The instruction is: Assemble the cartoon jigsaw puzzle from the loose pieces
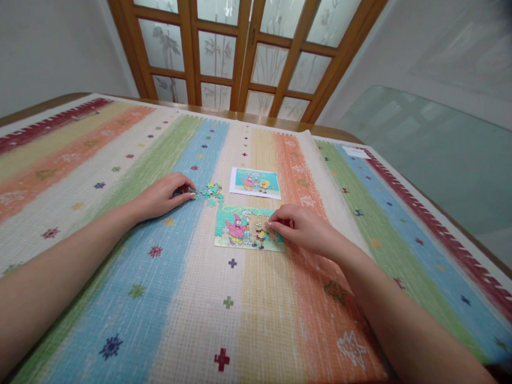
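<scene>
A partly assembled cartoon jigsaw puzzle (236,235) lies flat on the tablecloth, with a bare brownish patch in its middle right. Over its right side, my right hand (300,227) has thumb and forefinger pinched together; whatever sits between them is too small to make out. My left hand (167,196) rests left of a small heap of loose puzzle pieces (212,191), its fingertips closed on what looks like a teal puzzle piece (195,196). Just behind the puzzle lies a printed reference picture (255,182) showing the same cartoon figures.
A striped tablecloth (168,309) with snowflake and cross prints covers the table. Near the far right edge lies a white paper slip (356,152). Beyond the table stand wooden glazed doors (233,51), and a pale green glass panel (428,150) is at the right.
</scene>
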A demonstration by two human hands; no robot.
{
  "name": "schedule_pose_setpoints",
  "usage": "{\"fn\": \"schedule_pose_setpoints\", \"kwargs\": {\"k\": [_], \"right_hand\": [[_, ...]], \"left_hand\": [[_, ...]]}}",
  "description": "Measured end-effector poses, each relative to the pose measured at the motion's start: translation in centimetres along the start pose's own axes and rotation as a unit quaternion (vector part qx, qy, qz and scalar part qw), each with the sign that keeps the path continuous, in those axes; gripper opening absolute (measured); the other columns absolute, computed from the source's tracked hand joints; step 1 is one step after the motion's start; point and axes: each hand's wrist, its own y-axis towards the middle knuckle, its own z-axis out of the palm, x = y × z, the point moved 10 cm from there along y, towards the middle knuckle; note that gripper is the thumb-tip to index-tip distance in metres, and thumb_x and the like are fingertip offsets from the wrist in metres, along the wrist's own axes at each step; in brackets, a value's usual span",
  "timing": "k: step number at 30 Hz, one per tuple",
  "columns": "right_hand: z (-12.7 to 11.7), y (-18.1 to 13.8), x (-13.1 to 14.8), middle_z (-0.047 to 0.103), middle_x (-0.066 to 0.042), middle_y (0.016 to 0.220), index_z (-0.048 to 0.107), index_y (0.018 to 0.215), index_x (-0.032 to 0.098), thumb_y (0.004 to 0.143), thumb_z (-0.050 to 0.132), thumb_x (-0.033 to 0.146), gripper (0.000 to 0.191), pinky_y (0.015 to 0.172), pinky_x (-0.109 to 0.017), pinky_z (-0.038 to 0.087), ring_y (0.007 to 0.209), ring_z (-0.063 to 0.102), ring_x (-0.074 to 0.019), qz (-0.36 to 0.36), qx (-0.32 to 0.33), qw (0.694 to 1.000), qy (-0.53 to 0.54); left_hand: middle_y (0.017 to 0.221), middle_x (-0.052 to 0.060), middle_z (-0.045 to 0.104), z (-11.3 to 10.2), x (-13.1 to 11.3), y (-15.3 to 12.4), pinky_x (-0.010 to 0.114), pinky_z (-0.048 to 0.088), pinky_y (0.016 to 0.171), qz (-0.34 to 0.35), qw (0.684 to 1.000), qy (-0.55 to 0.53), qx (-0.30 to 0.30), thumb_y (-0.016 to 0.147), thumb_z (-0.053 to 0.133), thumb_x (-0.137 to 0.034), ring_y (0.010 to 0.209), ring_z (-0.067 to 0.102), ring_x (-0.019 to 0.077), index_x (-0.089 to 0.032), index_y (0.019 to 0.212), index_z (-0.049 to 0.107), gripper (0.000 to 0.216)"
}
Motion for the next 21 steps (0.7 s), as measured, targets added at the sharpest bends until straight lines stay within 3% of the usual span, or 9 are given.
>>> {"fn": "schedule_pose_setpoints", "kwargs": {"k": [4, 21], "right_hand": [[-0.07, -0.07, 0.06, 0.069, -0.005, 0.08, 0.075, 0.089, 0.019, 0.096, 0.059, 0.027, 0.02, 0.064, -0.028, 0.04, 0.071, 0.059, -0.0155, 0.002, 0.004, 1.0, -0.001], [0.27, -0.01, 0.46, 0.07, -0.006, 0.081, 0.076, 0.091, 0.018, 0.096, 0.059, 0.026, 0.02, 0.065, -0.028, 0.039, 0.072, 0.058, -0.016, -0.002, 0.018, 1.0, -0.001]], "left_hand": [[0.098, 0.007, 0.062, 0.05, -0.34, 0.05, 0.036, 0.046, 0.088, 0.007, 1.0, 0.008, 0.009, 0.097, 0.053, -0.053, 0.092, 0.058, 0.0218, -0.019, 0.116, 0.065, 0.041], [0.098, 0.007, 0.062, 0.52, 0.09, 0.34, 0.037, 0.046, 0.087, -0.001, 1.0, 0.011, 0.02, 0.094, 0.056, -0.055, 0.093, 0.058, 0.0228, -0.018, 0.101, 0.066, 0.039]]}}
